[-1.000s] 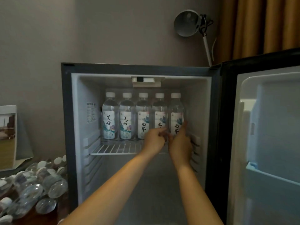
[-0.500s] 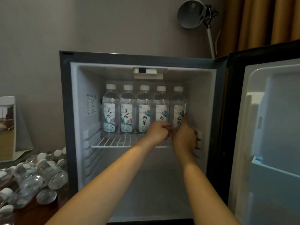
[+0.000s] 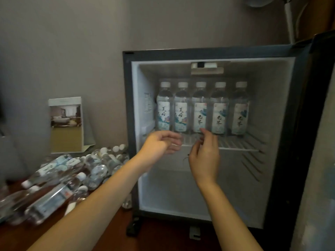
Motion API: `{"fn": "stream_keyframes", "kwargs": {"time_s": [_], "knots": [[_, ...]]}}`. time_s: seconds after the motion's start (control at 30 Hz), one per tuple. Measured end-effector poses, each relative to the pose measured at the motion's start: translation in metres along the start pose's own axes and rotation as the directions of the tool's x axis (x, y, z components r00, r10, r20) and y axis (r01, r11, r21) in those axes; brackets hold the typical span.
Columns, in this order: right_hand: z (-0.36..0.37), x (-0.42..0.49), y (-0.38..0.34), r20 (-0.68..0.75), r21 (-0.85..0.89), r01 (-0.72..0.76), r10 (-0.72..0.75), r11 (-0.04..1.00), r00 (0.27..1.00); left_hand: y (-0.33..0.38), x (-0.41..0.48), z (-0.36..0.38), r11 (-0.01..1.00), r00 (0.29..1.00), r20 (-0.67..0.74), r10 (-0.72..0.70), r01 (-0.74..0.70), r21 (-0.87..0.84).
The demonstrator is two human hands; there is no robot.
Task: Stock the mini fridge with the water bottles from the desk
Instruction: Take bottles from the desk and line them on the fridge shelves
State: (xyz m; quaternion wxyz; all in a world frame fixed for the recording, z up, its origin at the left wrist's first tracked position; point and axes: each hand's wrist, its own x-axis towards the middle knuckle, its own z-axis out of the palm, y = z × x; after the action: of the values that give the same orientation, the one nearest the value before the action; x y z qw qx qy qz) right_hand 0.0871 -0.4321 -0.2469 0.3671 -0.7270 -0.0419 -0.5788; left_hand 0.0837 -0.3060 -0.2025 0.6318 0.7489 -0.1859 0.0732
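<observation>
**Both hands empty at the fridge mouth, five bottles on the shelf**

The left hand (image 3: 161, 144) hangs in front of the left inner edge of the mini fridge (image 3: 208, 53). Its fingers are loosely curled and grip nothing. The right hand (image 3: 204, 156) is just beside it to the right, raised w/ its back to the camera, fingers relaxed and also holding nothing. Its fingertips (image 3: 204, 132) reach up in front of the base of the middle bottle; can't tell if they touch it.

Behind both hands the wire shelf (image 3: 239, 144) crosses the fridge interior. On it a row of five water bottles (image 3: 200, 109) stands upright toward the back, side by side, w/ white caps and labels facing out. A light unit (image 3: 206, 67) sits at top centre of the interior, and a sticker (image 3: 147, 102) is on the left inner wall. The fridge door (image 3: 324, 73) stands open at the right, black-edged, its inner face blurred.

The fridge stands on a dark reddish wooden desk (image 3: 159, 238). Left of it, a pile of water bottles (image 3: 59, 180) lies heaped on the desk, the bottles on their sides and touching each other, the back ones near the fridge's left side. Behind the pile a folded card (image 3: 66, 124) w/ a room photo stands against the grey wall (image 3: 72, 42). At top right are a white lamp pole (image 3: 290, 20) and a strip of brown curtain (image 3: 317, 11).
</observation>
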Motion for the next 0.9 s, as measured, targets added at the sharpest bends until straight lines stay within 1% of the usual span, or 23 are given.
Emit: {"fn": "stream_keyframes", "kwargs": {"time_s": [0.07, 0.17, 0.23, 0.27, 0.33, 0.37, 0.4, 0.47, 0.5, 0.53, 0.6, 0.67, 0.73, 0.8, 0.83, 0.9], "knots": [[0.015, -0.023, -0.018, 0.083, 0.104, 0.020, -0.029, 0.994, 0.996, -0.016, -0.024, -0.035, 0.998, 0.997, -0.073, -0.031, 0.035, 0.054], [0.032, -0.058, -0.041, 0.277, 0.163, -0.040, -0.006, 0.986, 0.961, -0.044, -0.054, -0.084, 0.990, 0.975, -0.200, -0.096, 0.115, 0.083], [0.041, -0.083, -0.057, 0.404, 0.209, -0.057, -0.033, 0.976, 0.914, -0.068, -0.070, -0.118, 0.975, 0.928, -0.344, -0.144, 0.193, 0.111], [0.045, -0.094, -0.065, 0.465, 0.233, -0.065, -0.052, 0.970, 0.884, -0.082, -0.077, -0.134, 0.955, 0.889, -0.430, -0.160, 0.249, 0.161], [0.055, -0.116, -0.080, 0.597, 0.243, -0.108, -0.061, 0.964, 0.800, -0.111, -0.090, -0.163, 0.887, 0.795, -0.573, -0.198, 0.394, 0.239], [0.063, -0.126, -0.085, 0.681, 0.220, -0.136, -0.053, 0.966, 0.730, -0.124, -0.096, -0.173, 0.842, 0.756, -0.613, -0.230, 0.470, 0.263], [0.071, -0.136, -0.089, 0.769, 0.178, -0.164, -0.033, 0.970, 0.638, -0.135, -0.103, -0.180, 0.789, 0.731, -0.627, -0.269, 0.540, 0.292], [0.092, -0.155, -0.094, 0.888, 0.082, -0.210, 0.024, 0.974, 0.459, -0.157, -0.112, -0.187, 0.689, 0.731, -0.594, -0.338, 0.621, 0.372], [0.102, -0.165, -0.095, 0.921, 0.044, -0.245, 0.056, 0.969, 0.386, -0.165, -0.116, -0.186, 0.656, 0.736, -0.573, -0.360, 0.637, 0.406], [0.111, -0.174, -0.096, 0.942, 0.008, -0.280, 0.087, 0.960, 0.323, -0.169, -0.119, -0.184, 0.637, 0.737, -0.569, -0.365, 0.643, 0.425], [0.126, -0.192, -0.097, 0.963, -0.061, -0.348, 0.147, 0.935, 0.226, -0.173, -0.124, -0.182, 0.666, 0.737, -0.588, -0.333, 0.625, 0.407], [0.138, -0.208, -0.097, 0.961, -0.097, -0.466, 0.205, 0.879, 0.186, -0.175, -0.126, -0.181, 0.716, 0.704, -0.609, -0.365, 0.630, 0.299], [0.148, -0.219, -0.098, 0.954, -0.121, -0.576, 0.256, 0.809, 0.158, -0.179, -0.127, -0.185, 0.740, 0.662, -0.586, -0.467, 0.656, 0.151], [0.158, -0.226, -0.100, 0.952, -0.146, -0.667, 0.288, 0.731, 0.107, -0.179, -0.130, -0.187, 0.733, 0.636, -0.479, -0.605, 0.679, -0.024], [0.163, -0.226, -0.102, 0.951, -0.153, -0.718, 0.299, 0.679, 0.080, -0.180, -0.131, -0.189, 0.718, 0.635, -0.417, -0.650, 0.693, -0.065], [0.170, -0.221, -0.104, 0.938, -0.190, -0.813, 0.347, 0.550, 0.016, -0.179, -0.135, -0.190, 0.711, 0.660, -0.319, -0.680, 0.700, -0.070]]}}
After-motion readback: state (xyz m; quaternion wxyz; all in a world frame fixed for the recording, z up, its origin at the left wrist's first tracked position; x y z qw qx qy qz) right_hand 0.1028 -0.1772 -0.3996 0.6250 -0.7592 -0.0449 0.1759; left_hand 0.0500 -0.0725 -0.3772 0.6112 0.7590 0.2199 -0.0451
